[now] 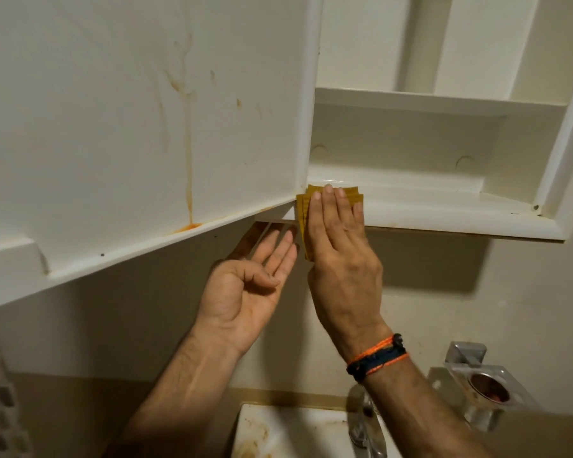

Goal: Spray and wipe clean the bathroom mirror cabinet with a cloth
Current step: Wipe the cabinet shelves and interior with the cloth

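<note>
Right hand (339,256) is flat on a folded yellow cloth (303,209), fingers straight, pressing it onto the front lip of the cabinet (444,213) bottom shelf, at the left corner next to the hinge side. Cloth hangs down over the lip under the palm. Left hand (245,285) is just beside it, below the cabinet, palm up, fingers loosely spread, holding nothing. Cabinet door (129,127) is swung open to the left; inside face has orange-brown drip stains w/ a puddle at the bottom edge. Orange and dark bracelets (377,357) on the right wrist. Below: stained sink (278,431), metal faucet (364,424), chrome holder (480,388) on the wall at right.
</note>
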`<state>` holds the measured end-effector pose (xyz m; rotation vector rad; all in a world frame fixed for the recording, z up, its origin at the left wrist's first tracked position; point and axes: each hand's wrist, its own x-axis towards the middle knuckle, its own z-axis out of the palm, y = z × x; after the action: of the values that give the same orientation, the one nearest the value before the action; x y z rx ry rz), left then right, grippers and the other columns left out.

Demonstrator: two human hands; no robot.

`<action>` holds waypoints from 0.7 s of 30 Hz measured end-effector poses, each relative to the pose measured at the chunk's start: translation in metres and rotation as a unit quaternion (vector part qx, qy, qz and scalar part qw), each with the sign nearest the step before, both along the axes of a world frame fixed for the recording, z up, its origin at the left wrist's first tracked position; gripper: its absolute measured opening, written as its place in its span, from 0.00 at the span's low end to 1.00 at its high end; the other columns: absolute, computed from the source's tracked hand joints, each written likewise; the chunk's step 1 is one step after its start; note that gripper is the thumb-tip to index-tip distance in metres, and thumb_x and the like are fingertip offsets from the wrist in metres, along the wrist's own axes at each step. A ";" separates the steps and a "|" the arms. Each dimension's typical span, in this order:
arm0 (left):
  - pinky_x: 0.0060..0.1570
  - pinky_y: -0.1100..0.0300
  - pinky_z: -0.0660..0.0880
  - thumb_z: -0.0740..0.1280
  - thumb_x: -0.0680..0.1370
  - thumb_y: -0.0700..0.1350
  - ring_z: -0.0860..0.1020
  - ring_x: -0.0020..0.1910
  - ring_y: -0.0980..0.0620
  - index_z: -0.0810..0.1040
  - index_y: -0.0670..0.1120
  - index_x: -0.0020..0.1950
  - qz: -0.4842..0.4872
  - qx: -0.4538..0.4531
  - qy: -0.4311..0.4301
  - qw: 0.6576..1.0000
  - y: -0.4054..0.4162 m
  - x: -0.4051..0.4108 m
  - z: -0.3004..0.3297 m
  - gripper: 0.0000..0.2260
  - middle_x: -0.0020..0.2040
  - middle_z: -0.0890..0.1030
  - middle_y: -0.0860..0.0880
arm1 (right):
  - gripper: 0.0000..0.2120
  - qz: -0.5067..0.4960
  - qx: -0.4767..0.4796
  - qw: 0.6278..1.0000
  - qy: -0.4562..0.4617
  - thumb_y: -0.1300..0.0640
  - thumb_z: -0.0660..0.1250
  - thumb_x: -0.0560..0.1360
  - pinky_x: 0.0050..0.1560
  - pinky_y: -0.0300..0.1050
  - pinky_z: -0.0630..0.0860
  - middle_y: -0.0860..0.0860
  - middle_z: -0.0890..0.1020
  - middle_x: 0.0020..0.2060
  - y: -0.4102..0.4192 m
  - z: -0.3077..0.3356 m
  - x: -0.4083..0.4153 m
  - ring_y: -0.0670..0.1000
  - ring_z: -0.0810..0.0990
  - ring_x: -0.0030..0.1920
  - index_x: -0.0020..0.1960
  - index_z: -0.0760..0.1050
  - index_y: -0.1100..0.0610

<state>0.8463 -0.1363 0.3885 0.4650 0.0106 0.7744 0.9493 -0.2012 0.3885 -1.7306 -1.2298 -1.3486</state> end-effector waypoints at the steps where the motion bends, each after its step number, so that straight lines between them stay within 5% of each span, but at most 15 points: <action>1: 0.61 0.48 0.75 0.47 0.58 0.24 0.81 0.54 0.41 0.64 0.29 0.67 0.007 0.003 0.002 1.000 0.000 0.001 0.000 0.36 0.54 0.82 0.36 | 0.26 0.003 0.001 1.000 -0.004 0.69 0.41 0.80 0.73 0.58 0.63 0.64 0.69 0.71 0.000 -0.006 -0.001 0.61 0.66 0.73 0.71 0.68 0.68; 5: 0.56 0.51 0.76 0.47 0.56 0.25 0.80 0.54 0.44 0.67 0.37 0.64 0.009 0.029 0.001 1.000 -0.001 0.000 0.000 0.37 0.53 0.84 0.38 | 0.30 0.022 -0.006 0.999 -0.030 0.63 0.33 0.82 0.71 0.59 0.66 0.63 0.70 0.70 -0.006 -0.021 -0.001 0.61 0.67 0.72 0.70 0.69 0.67; 7: 0.55 0.51 0.76 0.47 0.55 0.26 0.76 0.61 0.45 0.71 0.30 0.61 -0.004 0.032 0.004 0.999 0.002 -0.001 -0.001 0.35 0.56 0.82 0.38 | 0.29 0.027 0.005 0.999 -0.027 0.64 0.34 0.82 0.71 0.58 0.65 0.63 0.70 0.70 -0.001 -0.015 -0.003 0.62 0.68 0.72 0.70 0.70 0.68; 10: 0.59 0.53 0.73 0.49 0.54 0.26 0.74 0.66 0.45 0.71 0.31 0.64 -0.019 0.037 0.001 0.999 0.003 -0.002 -0.001 0.38 0.64 0.78 0.37 | 0.24 0.032 0.011 0.999 -0.020 0.67 0.43 0.81 0.71 0.58 0.66 0.63 0.71 0.70 0.007 -0.010 -0.013 0.61 0.68 0.71 0.70 0.70 0.68; 14: 0.65 0.52 0.67 0.51 0.61 0.30 0.68 0.71 0.45 0.74 0.30 0.58 -0.037 -0.005 -0.014 0.999 0.007 -0.002 -0.004 0.27 0.58 0.80 0.35 | 0.22 0.051 -0.023 0.997 -0.044 0.67 0.51 0.78 0.72 0.57 0.66 0.62 0.71 0.70 -0.001 -0.019 -0.007 0.60 0.68 0.72 0.70 0.71 0.66; 18: 0.71 0.53 0.63 0.53 0.78 0.49 0.72 0.70 0.44 0.68 0.37 0.72 -0.064 0.040 -0.070 0.995 0.009 -0.006 -0.006 0.25 0.68 0.75 0.39 | 0.19 0.058 -0.025 0.995 -0.081 0.68 0.55 0.79 0.71 0.56 0.68 0.61 0.73 0.69 0.003 -0.012 -0.005 0.59 0.69 0.71 0.68 0.72 0.66; 21: 0.67 0.51 0.66 0.50 0.79 0.61 0.74 0.68 0.44 0.66 0.39 0.74 -0.062 0.053 -0.085 0.993 0.011 -0.003 -0.012 0.33 0.70 0.74 0.40 | 0.19 0.062 -0.034 0.991 -0.111 0.68 0.57 0.78 0.69 0.56 0.70 0.61 0.74 0.68 0.007 -0.009 -0.005 0.59 0.71 0.70 0.67 0.74 0.66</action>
<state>0.8431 -0.1250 0.3763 0.4931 -0.2174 0.6930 0.9440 -0.1942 0.3797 -1.5516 -1.4958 -1.4684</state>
